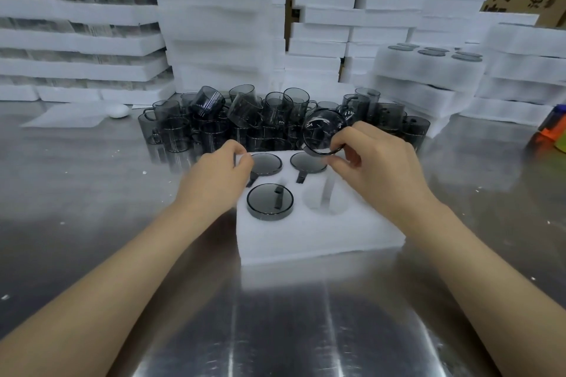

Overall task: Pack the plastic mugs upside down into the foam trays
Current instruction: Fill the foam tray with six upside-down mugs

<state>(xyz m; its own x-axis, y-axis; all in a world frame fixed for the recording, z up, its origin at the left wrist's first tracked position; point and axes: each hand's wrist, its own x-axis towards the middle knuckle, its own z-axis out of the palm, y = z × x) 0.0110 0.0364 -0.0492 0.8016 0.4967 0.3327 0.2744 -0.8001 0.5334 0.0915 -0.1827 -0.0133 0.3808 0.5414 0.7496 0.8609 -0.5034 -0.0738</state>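
Smoke-grey plastic, thin and see-through: the mug (321,135) hangs tilted above the far right of the foam tray (306,239), its round edge pinched between the thumb and curled fingers of my right hand (376,168). My left hand (217,180) is curled on the tray's far-left corner and appears to pinch the foam there, though my knuckles cover the contact. Three packed mugs (269,201) sit bottoms-up in their pockets, and the near-right pocket (326,200) is empty. I judge the mug light, stiff and slick, likely to scuff or crack if squeezed hard, so the rim or wall is the place to hold it, with the handle lined up to its slot. The foam should give softly. The held mug's handle is hard to make out against the heap of loose mugs (214,122) behind it on the steel tabletop (92,193). The packed mugs' walls are sunk out of sight.
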